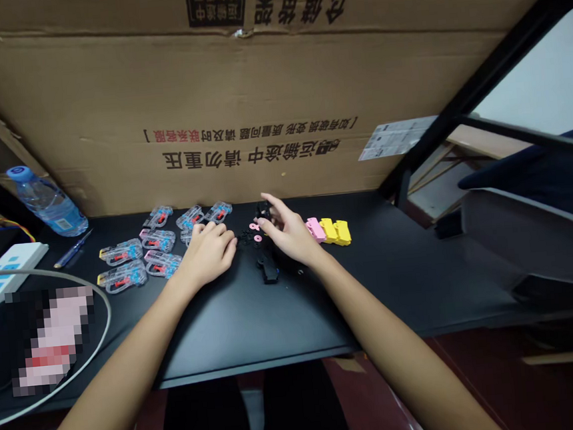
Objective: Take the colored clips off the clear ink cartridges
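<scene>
Head view: we're looking down onto a matte black table (pixel 280 319), both forearms coming in from the bottom.

Left hand (pixel 209 252): curled loosely, knuckles up, fingertips down right beside the clear plastic casings with red and blue insides (pixel 158 240); can't tell if anything's tucked under those fingers.

Right hand (pixel 288 235): raised, with thumb and forefinger on either side of a small black plastic piece (pixel 263 210); can't tell if it's actually gripped.

Where the piece sits: at the fingertips, on the side of the right hand facing the left hand, so the right hand is clearly the nearer one.

Just below: a long black plastic part (pixel 268 269) lies on the table, long axis running roughly straight away from the person, closer to the right hand.

Between the hands: small pink rings (pixel 254 226) among little black bits.

Beyond the right hand: a pink foam block (pixel 315 229) touching chunky yellow blocks (pixel 335 232).
</scene>
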A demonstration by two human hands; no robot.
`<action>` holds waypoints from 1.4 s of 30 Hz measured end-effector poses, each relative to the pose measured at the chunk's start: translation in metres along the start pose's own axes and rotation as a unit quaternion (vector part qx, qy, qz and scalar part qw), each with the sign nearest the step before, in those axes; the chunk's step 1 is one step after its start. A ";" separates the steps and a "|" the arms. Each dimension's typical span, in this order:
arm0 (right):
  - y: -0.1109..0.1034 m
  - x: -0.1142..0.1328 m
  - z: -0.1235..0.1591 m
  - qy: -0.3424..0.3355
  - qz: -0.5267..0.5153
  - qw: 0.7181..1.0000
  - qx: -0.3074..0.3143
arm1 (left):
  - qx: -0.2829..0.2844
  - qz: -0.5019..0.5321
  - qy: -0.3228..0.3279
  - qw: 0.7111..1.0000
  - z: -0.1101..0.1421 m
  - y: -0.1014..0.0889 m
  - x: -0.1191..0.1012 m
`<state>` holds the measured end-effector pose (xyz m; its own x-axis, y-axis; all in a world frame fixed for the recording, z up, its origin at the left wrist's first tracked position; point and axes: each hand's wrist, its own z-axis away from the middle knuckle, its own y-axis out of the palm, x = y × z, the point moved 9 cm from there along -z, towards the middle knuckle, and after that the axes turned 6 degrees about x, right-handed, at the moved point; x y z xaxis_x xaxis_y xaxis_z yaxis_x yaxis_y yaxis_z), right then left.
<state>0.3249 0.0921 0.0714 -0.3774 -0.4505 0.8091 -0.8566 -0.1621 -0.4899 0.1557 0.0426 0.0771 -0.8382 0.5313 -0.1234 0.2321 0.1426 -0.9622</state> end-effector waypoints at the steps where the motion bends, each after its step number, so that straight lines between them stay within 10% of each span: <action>1: -0.003 0.001 0.000 0.003 0.009 1.000 -0.007 | 0.010 0.001 0.007 1.000 0.000 0.004 -0.002; 12: 0.018 0.029 0.012 0.001 0.065 0.990 0.126 | 0.029 0.023 0.032 0.999 0.000 0.010 -0.008; 18: 0.000 0.025 0.008 0.012 0.100 0.993 0.068 | 0.079 0.109 0.170 0.976 0.011 0.003 -0.028; 42: 0.020 0.041 0.015 -0.044 0.120 0.981 0.148 | 0.071 0.051 0.088 0.992 0.008 0.026 -0.007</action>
<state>0.2978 0.0576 0.0899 -0.5122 -0.5788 0.6345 -0.6031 -0.2836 -0.7455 0.1637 0.0354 0.0514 -0.7112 0.6768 -0.1902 0.2289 -0.0329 -0.9729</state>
